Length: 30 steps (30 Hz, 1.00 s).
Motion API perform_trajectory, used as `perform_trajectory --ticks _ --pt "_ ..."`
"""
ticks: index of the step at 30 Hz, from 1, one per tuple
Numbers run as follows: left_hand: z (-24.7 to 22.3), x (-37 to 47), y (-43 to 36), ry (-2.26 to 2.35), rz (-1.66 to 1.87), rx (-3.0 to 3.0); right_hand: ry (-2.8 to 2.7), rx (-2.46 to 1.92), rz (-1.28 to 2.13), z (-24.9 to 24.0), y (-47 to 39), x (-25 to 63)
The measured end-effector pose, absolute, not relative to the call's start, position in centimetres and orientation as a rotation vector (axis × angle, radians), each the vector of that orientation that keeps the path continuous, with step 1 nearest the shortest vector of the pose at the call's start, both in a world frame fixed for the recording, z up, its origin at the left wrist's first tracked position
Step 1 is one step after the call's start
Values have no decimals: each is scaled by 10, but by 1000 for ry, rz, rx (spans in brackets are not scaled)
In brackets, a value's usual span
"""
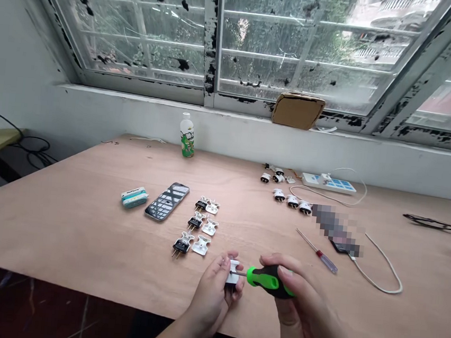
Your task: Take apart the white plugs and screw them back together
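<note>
My left hand point(214, 290) grips a black and white plug point(232, 279) above the table's front edge, its prongs pointing down. A green and black screwdriver point(268, 280) lies in my right hand point(307, 310), its shaft level and its tip against the plug's white face. Left of my hands, opened black plug halves with prongs point(182, 244) stand in a column beside white covers point(201, 245). Farther back on the right is a row of three white and black plugs point(292, 201).
A phone point(167, 201), a tissue pack point(134, 197) and a bottle point(187, 136) stand left on the table point(85, 219). To the right are a red-handled screwdriver point(326, 261), a blurred device with a white cable point(392, 283), a power strip point(337, 185), more plugs and glasses point(430, 223).
</note>
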<state>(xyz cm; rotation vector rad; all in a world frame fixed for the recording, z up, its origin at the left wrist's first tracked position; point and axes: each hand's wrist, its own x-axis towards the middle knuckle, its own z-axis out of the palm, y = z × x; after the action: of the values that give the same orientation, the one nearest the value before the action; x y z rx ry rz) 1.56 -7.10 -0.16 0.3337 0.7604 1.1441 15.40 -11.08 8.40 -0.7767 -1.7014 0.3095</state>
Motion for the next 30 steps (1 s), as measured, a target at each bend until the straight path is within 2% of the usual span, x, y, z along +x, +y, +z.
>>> perform_trajectory --ticks 3,7,15,30 --pt "-2 16 -71 774 1152 351 -1749 -770 310 85 -110 155" --pt "-3 16 -71 777 1141 366 -1552 -808 254 85 -108 152" --pt "-5 16 -72 775 1106 396 -1603 -797 439 87 -110 154" --pt "-1 16 -71 774 1094 396 -1537 -772 399 86 -105 160"
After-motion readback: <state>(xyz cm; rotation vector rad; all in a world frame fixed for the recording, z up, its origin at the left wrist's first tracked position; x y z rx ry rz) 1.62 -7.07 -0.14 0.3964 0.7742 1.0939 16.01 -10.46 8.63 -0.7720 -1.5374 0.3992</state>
